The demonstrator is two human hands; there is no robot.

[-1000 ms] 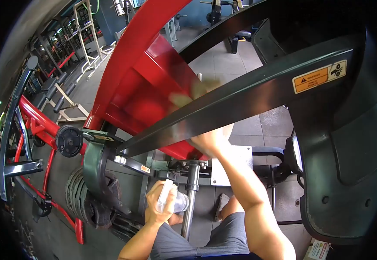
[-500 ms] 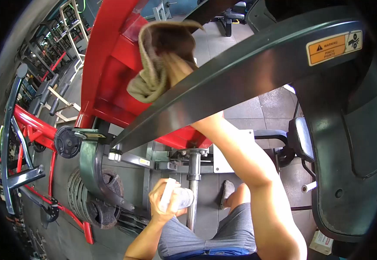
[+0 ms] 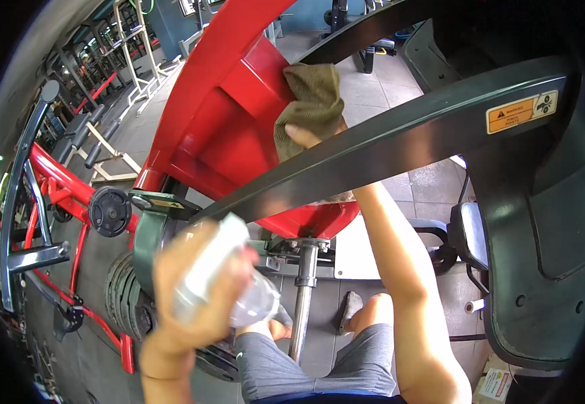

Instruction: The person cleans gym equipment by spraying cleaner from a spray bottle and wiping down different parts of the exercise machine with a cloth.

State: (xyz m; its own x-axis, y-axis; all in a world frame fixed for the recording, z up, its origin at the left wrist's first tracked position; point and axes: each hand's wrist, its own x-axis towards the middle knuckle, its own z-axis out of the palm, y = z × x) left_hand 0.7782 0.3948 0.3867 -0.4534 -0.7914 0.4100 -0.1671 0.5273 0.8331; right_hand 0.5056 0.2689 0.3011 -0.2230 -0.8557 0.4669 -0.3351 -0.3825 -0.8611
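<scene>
In the head view, my left hand [image 3: 195, 283], blurred by motion, is wrapped round a clear spray bottle [image 3: 257, 301] with a white top. The bottle is tilted, in front of the machine's lower left side. My right arm reaches behind a long dark metal arm [image 3: 400, 143]. Beyond it, my right hand [image 3: 304, 137] grips an olive-green cloth [image 3: 314, 97], its thumb over the front. The cloth overlaps the right edge of the machine's red frame [image 3: 201, 145]. Part of the right hand and forearm is hidden behind the dark arm.
A steel post [image 3: 300, 310] stands below the red frame. Weight plates [image 3: 123, 296] hang at lower left. On the right is a large dark molded panel [image 3: 541, 269]. A warning label [image 3: 521, 112] marks the dark arm. Other gym machines stand behind to the left.
My left hand has lifted the spray bottle up and left, closer to the camera. My right hand has moved the cloth right and down along the red frame. The view has shifted slightly.
</scene>
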